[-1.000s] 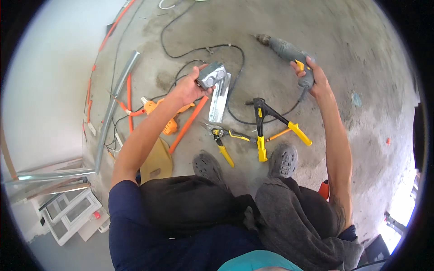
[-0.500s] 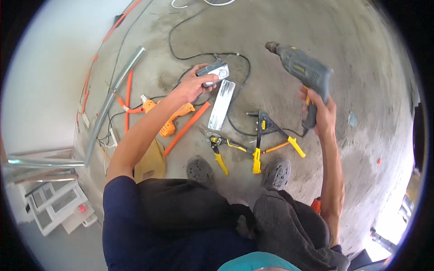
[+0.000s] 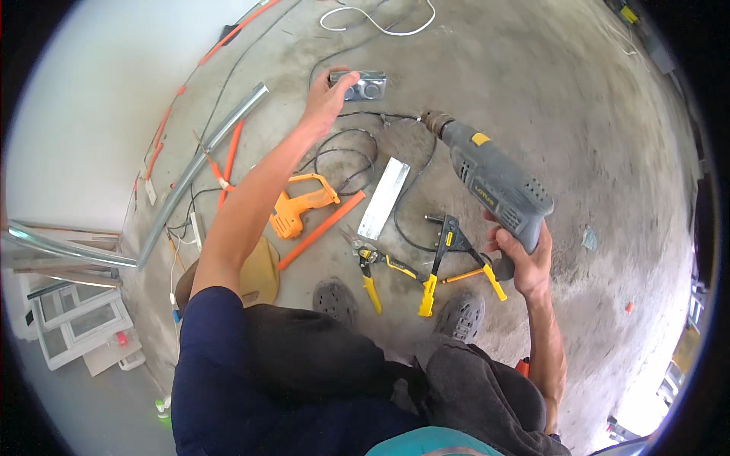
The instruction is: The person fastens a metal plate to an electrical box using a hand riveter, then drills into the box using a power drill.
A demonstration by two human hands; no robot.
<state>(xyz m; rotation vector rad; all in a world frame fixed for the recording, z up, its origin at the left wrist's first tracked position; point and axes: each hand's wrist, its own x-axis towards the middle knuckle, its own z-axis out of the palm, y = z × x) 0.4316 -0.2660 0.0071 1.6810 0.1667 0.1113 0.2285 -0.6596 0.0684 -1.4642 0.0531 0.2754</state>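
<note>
My left hand [image 3: 328, 99] reaches far ahead with its fingers closed on a metal electrical box [image 3: 371, 85], a shiny rectangular box with round knockouts on its face. My right hand [image 3: 526, 257] is wrapped around the handle of a grey power drill [image 3: 490, 178]. The drill's chuck points up and to the left, toward the box but apart from it. Whether a bit sits in the chuck, I cannot make out. On the floor between my arms lies a short flat strip of shiny metal [image 3: 384, 199].
Near my shoes lie yellow-handled snips [image 3: 369, 266], a hand riveter [image 3: 449, 258] and an orange pencil [image 3: 465, 274]. An orange heat gun [image 3: 296, 211], an orange tube [image 3: 323, 229] and a long metal channel [image 3: 201, 171] are to the left. Black cable [image 3: 399, 220] winds across the concrete.
My left hand has carried the box farther ahead and turned it. The drill has come lower and swung round, its chuck now nearer the box. The whole view has shifted slightly.
</note>
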